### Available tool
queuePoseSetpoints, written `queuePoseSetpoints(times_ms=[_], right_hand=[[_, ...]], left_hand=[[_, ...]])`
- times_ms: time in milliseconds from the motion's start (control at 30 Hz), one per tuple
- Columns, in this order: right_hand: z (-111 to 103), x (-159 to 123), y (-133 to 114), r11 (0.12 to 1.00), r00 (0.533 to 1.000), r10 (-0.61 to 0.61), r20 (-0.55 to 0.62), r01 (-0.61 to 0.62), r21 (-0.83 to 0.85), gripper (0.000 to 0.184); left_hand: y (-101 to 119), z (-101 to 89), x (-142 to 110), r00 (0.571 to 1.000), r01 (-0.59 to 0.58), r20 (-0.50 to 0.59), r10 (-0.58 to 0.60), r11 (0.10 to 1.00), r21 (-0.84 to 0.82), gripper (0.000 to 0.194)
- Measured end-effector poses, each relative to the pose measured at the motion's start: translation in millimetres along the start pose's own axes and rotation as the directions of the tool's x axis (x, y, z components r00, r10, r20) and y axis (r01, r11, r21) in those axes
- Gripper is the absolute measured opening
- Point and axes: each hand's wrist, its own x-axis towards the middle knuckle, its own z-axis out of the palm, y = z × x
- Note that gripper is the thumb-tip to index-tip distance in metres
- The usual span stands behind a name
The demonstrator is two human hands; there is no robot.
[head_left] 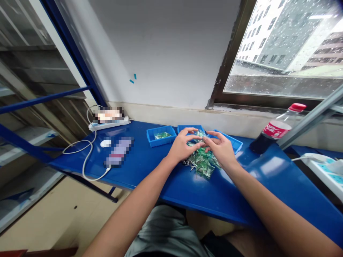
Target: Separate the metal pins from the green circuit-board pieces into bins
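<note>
My left hand [184,143] and my right hand [222,149] meet above a pile, fingertips almost touching. Between them is a small clear plastic packet [199,133], pinched by the fingers; its contents are too small to make out. Below lies a heap of green and clear packets [205,165], with loose metal pins or screws at its left side. Just behind my hands stand a middle blue tray [187,127] and a right blue tray [236,143], both partly hidden by my fingers.
A left blue tray [161,142] holds some green packets. A cola bottle [277,128] leans at the right, near a white power strip [324,167]. At the left are a phone [119,151] on a white cable [85,164], a white round object [106,143] and another power strip [109,124].
</note>
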Motion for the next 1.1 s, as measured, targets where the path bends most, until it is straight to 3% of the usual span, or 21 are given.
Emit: queuePoseSetpoints(times_ms=[133, 267, 400, 500, 633, 767, 933, 1100], right_hand=[[1.1, -1.7, -6.9, 0.998, 0.999, 0.029, 0.018, -0.030, 0.050, 0.057], [2.2, -3.4, -10.6, 0.997, 0.999, 0.003, 0.035, -0.006, 0.074, 0.047], [0.3, -2.8, -7.2, 0.992, 0.996, -0.089, 0.011, 0.090, -0.091, 0.049], [-1.5, -2.5, -4.9, 0.967, 0.991, -0.130, 0.027, 0.133, -0.219, 0.049], [-1.3, -3.1, -4.2, 0.980, 0.992, -0.089, 0.087, 0.103, -0.173, 0.046], [-0.8, -2.0, -3.3, 0.994, 1.000, -0.021, 0.018, 0.023, -0.105, 0.051], [-0.2, -0.9, -5.4, 0.996, 0.998, 0.063, -0.005, -0.063, 0.058, 0.055], [2.2, -3.1, -10.7, 0.994, 0.996, 0.054, 0.064, -0.060, 0.090, 0.046]], left_hand=[[-3.3, 2.7, -0.8, 0.998, -0.029, 0.065, 0.026, 0.999, 0.042, 0.033], [-5.0, 2.8, 0.7, 0.998, 0.059, 0.008, -0.059, 0.998, -0.029, 0.021], [-1.9, 0.4, 2.6, 0.987, 0.145, -0.051, -0.152, 0.983, -0.115, 0.020], [0.0, 1.4, 2.3, 0.978, 0.198, -0.022, -0.206, 0.959, -0.204, 0.027], [0.8, 3.1, 0.9, 0.963, 0.259, 0.004, -0.268, 0.926, -0.275, 0.040], [2.0, 1.1, 0.3, 0.986, 0.164, 0.001, -0.166, 0.972, -0.167, 0.043], [-0.1, 2.4, -0.8, 0.995, 0.027, 0.095, -0.023, 0.998, -0.049, 0.043], [-1.2, 1.6, 1.6, 0.994, 0.088, 0.075, -0.084, 0.995, -0.049, 0.024]])
